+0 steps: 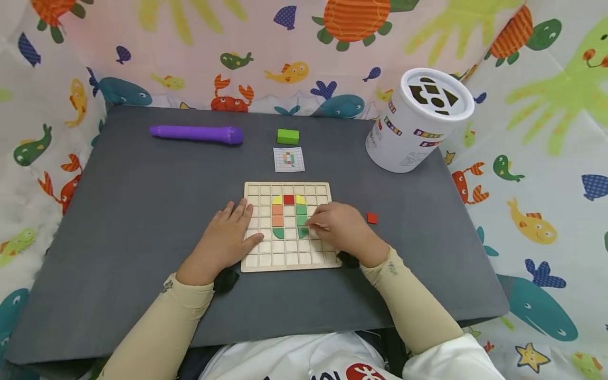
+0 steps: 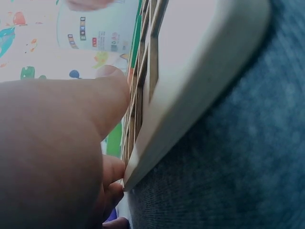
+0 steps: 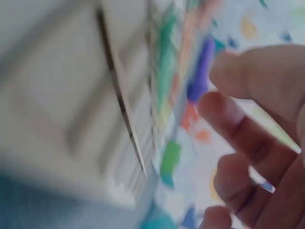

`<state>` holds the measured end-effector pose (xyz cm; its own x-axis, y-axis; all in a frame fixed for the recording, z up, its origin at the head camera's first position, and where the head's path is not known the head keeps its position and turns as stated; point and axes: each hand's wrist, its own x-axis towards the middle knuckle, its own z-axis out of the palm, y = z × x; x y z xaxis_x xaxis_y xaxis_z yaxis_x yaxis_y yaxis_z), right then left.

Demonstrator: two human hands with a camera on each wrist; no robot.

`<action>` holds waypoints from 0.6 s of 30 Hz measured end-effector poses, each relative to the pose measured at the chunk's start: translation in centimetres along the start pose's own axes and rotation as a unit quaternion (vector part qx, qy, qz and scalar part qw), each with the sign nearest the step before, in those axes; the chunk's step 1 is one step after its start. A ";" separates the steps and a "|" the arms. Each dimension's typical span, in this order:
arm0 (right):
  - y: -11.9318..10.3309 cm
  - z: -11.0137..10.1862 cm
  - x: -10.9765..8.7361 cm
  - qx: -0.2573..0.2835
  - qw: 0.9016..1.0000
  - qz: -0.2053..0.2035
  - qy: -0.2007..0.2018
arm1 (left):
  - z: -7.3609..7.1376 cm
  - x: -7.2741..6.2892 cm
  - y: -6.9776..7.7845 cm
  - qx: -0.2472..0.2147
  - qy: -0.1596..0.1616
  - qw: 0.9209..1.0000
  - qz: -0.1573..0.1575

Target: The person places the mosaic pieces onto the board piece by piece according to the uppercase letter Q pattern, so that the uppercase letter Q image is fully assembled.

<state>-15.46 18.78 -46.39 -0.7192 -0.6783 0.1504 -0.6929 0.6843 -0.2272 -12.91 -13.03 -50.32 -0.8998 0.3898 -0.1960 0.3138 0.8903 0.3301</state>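
A wooden grid board [image 1: 256, 259] lies on the grey table, with coloured tiles in its cells forming an arch-like figure. At the top of the figure a red square tile [image 1: 288, 199] sits between two yellow curved tiles. Orange square tiles [image 1: 277, 215] run down the left, green ones down the right. My left hand [image 1: 220, 240] rests along the board's left edge, fingers extended and thumb on the cells. Over the right side, my right hand [image 1: 339, 227] has its fingertips beside the lower right green tile [image 1: 302, 233]. In the right wrist view, nothing shows between thumb and index finger [image 3: 221, 107].
Beyond the board lie a printed pattern card [image 1: 295, 164], a green block [image 1: 287, 136] and a purple stick [image 1: 197, 134]. A white tub [image 1: 413, 140] with shaped holes in its lid stands at the back right. A loose red tile [image 1: 372, 218] lies right of the board.
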 end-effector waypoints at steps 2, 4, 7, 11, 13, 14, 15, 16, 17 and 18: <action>1.2 -1.0 -1.3 -0.001 0.998 0.055 0.023 | 0.0 -0.1 0.0 -0.003 0.006 1.000 0.008; 2.7 -2.0 -3.0 -0.008 0.992 0.126 0.023 | 0.1 -0.2 0.1 -0.003 0.007 1.000 0.011; 4.5 -2.9 -5.2 -0.016 0.977 0.212 -0.026 | 0.2 -0.4 0.2 0.000 0.001 1.000 0.003; 5.7 -2.5 -7.3 -0.021 0.966 0.248 -0.067 | 0.1 -0.6 0.2 0.009 0.003 1.000 -0.006; 5.9 -1.8 -7.8 -0.009 0.968 0.246 -0.056 | 0.0 -0.6 0.1 0.017 0.006 1.000 -0.011; 6.0 -1.3 -8.0 -0.005 0.969 0.244 -0.044 | -0.1 -0.6 0.0 0.020 0.004 1.000 -0.012; 6.1 -1.0 -8.2 0.000 0.969 0.244 -0.033 | -0.1 -0.7 -0.1 0.020 0.002 1.000 -0.012; 6.2 -0.8 -8.3 0.004 0.969 0.245 -0.021 | -0.2 -0.7 -0.1 0.020 0.000 1.000 -0.011; 6.3 -0.6 -8.3 0.004 0.969 0.246 -0.010 | -0.2 -0.7 -0.2 0.019 -0.003 1.000 -0.012; 6.5 -0.5 -8.3 0.002 0.969 0.247 -0.002 | -0.2 -0.7 -0.2 0.018 -0.006 1.000 -0.013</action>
<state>-14.02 28.95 -48.66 -0.9629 -0.2691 0.0196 -0.2641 0.9249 -0.2737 -12.39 -13.56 -50.04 -0.9042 0.3694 -0.2142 0.3016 0.9076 0.2922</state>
